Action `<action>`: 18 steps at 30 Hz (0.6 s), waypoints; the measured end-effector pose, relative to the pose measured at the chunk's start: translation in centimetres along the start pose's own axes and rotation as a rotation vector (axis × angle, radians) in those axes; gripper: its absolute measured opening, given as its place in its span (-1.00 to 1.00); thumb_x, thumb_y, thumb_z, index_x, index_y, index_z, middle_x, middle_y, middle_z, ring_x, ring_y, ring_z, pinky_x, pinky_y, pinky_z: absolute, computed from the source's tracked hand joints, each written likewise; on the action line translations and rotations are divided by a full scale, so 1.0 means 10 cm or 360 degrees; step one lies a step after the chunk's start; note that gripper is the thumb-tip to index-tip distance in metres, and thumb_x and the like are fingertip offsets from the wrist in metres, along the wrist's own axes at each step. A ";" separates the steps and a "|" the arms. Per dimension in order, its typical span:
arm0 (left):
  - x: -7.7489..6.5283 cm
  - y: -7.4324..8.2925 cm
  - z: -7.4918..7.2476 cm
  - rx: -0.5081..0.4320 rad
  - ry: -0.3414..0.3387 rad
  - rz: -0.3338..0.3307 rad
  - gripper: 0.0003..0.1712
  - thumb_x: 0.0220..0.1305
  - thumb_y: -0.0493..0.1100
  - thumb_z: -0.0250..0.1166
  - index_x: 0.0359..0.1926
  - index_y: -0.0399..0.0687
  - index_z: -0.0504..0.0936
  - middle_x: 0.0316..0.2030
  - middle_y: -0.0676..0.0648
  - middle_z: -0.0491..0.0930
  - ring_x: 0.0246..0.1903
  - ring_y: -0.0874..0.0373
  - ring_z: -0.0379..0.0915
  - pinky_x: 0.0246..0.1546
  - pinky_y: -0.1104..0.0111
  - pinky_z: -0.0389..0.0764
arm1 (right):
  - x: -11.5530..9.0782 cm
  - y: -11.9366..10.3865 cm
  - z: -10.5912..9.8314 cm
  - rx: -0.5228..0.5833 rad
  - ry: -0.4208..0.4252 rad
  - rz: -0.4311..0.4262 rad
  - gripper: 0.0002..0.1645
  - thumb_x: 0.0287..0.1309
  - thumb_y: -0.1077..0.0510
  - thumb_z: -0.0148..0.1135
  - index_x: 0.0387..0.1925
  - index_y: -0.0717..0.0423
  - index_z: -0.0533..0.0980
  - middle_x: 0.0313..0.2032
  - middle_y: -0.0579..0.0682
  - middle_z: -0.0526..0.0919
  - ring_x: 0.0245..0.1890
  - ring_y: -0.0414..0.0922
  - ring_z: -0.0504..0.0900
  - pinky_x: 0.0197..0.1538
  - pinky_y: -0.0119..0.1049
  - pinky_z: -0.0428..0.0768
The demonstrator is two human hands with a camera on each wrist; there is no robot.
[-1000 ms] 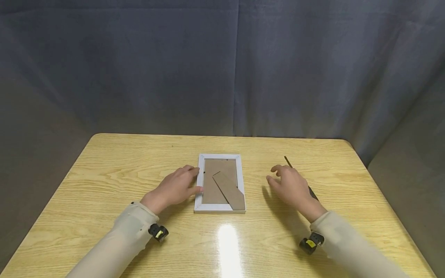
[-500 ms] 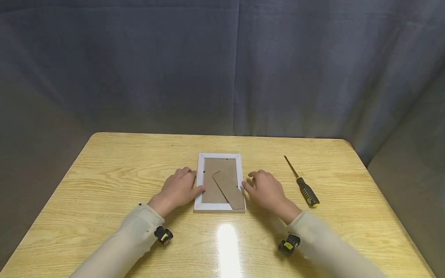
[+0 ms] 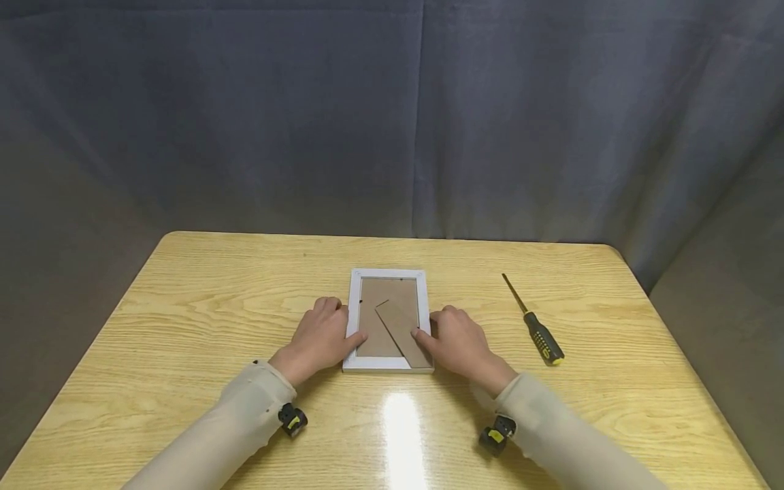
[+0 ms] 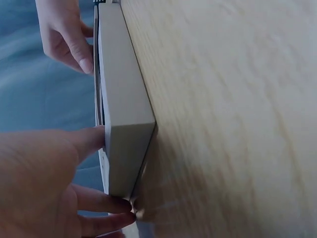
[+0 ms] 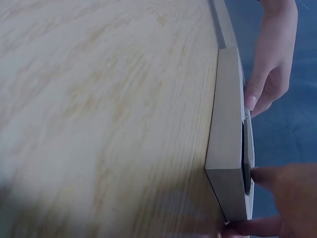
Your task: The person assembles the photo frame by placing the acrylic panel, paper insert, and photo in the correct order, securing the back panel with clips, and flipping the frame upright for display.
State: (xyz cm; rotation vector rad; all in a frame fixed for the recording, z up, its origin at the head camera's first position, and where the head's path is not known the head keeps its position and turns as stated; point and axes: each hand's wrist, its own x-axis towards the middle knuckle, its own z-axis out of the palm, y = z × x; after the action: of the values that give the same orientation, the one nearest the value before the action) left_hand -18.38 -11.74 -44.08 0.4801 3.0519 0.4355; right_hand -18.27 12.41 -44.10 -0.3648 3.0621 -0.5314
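Note:
A white picture frame lies face down on the table, its brown backing board and slanted easel leg facing up. My left hand grips its left side, thumb over the top face and fingertips low at the outer edge in the left wrist view. From the right, my right hand holds the opposite side. Its thumb rests on the easel leg, and its fingers reach down the outer edge, as the right wrist view shows. In that view the frame's side sits flat against the wood.
A screwdriver with a black and yellow handle lies right of the right hand, its tip pointing away. The wooden table ends at a far edge before a dark grey curtain.
My right hand has moved left from beside the screwdriver to the frame's right side and taken hold, uncovering the screwdriver. The left hand has closed in further, its thumb farther over the frame.

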 end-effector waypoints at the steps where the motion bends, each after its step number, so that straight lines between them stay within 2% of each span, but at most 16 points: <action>1: 0.00 0.00 0.01 -0.0021 0.0003 -0.0004 -0.27 0.17 0.20 0.19 -0.03 -0.46 0.56 0.02 -0.29 0.45 0.08 -0.12 0.28 -0.01 0.06 0.44 | 0.00 0.00 0.01 0.0013 0.0008 -0.0001 -0.49 0.10 -0.24 0.15 -0.41 0.15 0.60 -0.51 -0.02 0.46 -0.54 -0.12 0.38 -0.61 -0.26 0.35; 7: -0.01 0.01 0.04 -0.0129 0.0021 -0.0024 -0.23 0.18 0.19 0.18 0.03 -0.51 0.51 0.13 -0.32 0.41 0.19 -0.15 0.19 0.14 0.03 0.35 | 0.00 -0.01 0.03 0.0180 0.0055 -0.0051 -0.59 0.10 -0.12 0.22 -0.45 0.19 0.58 -0.56 -0.01 0.42 -0.56 -0.12 0.33 -0.56 -0.26 0.31; 14: -0.03 0.04 0.04 -0.0178 0.0074 -0.0016 -0.17 0.20 0.16 0.16 0.18 -0.53 0.37 0.22 -0.35 0.35 0.25 -0.21 0.15 0.22 0.00 0.27 | 0.03 -0.01 0.00 0.0396 0.0105 -0.0042 -0.67 0.12 -0.02 0.23 -0.39 0.21 0.59 -0.48 0.01 0.46 -0.45 -0.13 0.37 -0.44 -0.27 0.42; 18: -0.04 0.07 0.02 -0.0260 0.0124 0.0016 -0.17 0.21 0.14 0.16 0.23 -0.50 0.32 0.24 -0.38 0.31 0.26 -0.19 0.16 0.24 0.03 0.25 | 0.05 -0.01 -0.04 0.0512 0.0135 0.0005 -0.62 0.11 0.02 0.25 -0.20 0.27 0.61 -0.36 0.05 0.49 -0.34 -0.13 0.48 -0.35 -0.30 0.53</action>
State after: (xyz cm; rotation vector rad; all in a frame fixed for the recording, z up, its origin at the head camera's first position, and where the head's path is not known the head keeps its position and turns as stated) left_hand -17.73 -11.13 -44.10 0.4821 3.0533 0.7137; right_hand -18.75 12.34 -43.73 -0.3339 2.9787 -1.0446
